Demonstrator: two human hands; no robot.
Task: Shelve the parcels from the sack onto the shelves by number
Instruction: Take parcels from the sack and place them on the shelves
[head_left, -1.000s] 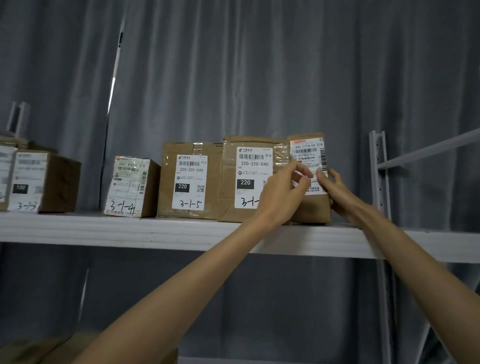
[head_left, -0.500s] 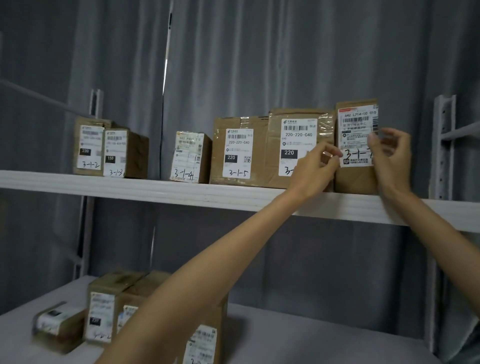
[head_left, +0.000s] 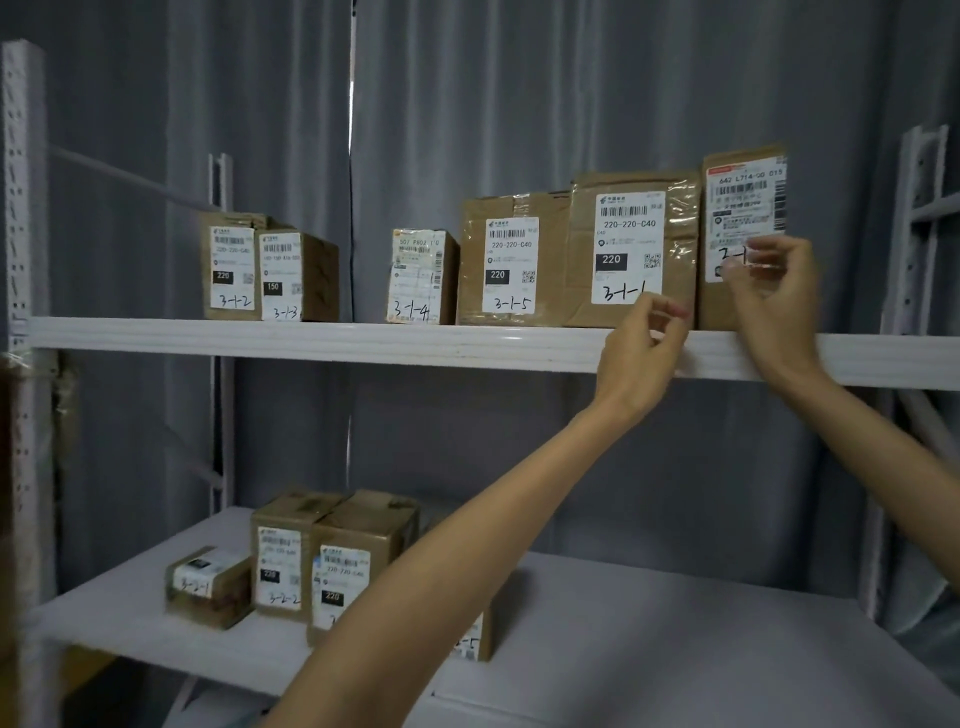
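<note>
A tall brown parcel (head_left: 740, 208) stands upright at the right end of a row on the white top shelf (head_left: 311, 338). Its handwritten number begins "3-1-"; the rest is behind my fingers. My right hand (head_left: 776, 301) is in front of its lower right part, fingers curled and blurred. My left hand (head_left: 641, 353) hangs loosely curled just below the neighbouring parcel (head_left: 631, 249), level with the shelf edge, and holds nothing. Left of that stand parcels 3-1-5 (head_left: 511, 265), 3-1-4 (head_left: 418, 278), 3-1-3 (head_left: 291, 275) and 3-1-2 (head_left: 231, 267). No sack is in view.
The lower shelf (head_left: 649, 623) carries parcels 3-2-1 (head_left: 208, 587), 3-2-2 (head_left: 280, 561) and others partly behind my left forearm. White uprights stand at the left (head_left: 18, 260) and right (head_left: 914, 234). A grey curtain hangs behind.
My left hand has let go of the tall parcel and dropped to the shelf edge. My right hand has slid lower on it. My view has pulled back and tilted down, showing the lower shelf.
</note>
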